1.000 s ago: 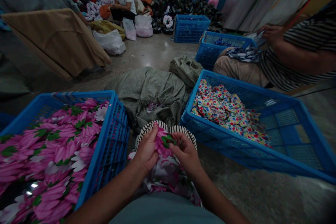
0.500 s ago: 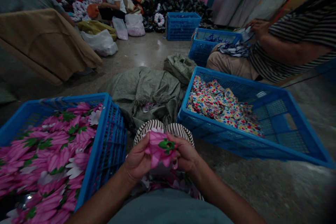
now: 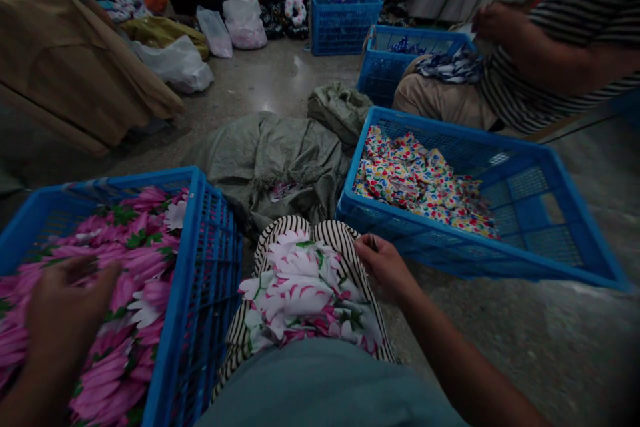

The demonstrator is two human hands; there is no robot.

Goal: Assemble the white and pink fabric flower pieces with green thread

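Note:
My left hand [image 3: 67, 310] is over the left blue crate [image 3: 197, 213], its thumb and fingers apart and nothing seen in them. Beneath it lie pink fabric flowers [image 3: 137, 257] with green bases and some white undersides showing. Beside my right knee, my right hand [image 3: 383, 263] is closed with thumb and fingertips pinched together. Anything in that pinch is too small or dark to make out. Across my striped trousers [image 3: 345, 240] rests a pile of flower-shaped fabric pieces [image 3: 305, 280], mostly white side up with pink and green edges.
Ahead lies a grey-green woven sack [image 3: 270, 153]. The right blue crate [image 3: 550, 160] holds colourful patterned fabric pieces [image 3: 420, 180]. Beyond it a person in a striped top [image 3: 565, 47] sits handling cloth. At left stands a brown-covered object [image 3: 75, 67]; white plastic bags [image 3: 175, 63] lie farther back.
The pink flower held in both hands has left them. My left hand has moved left over the crate, and my right hand has moved slightly right and up. The view has tilted down.

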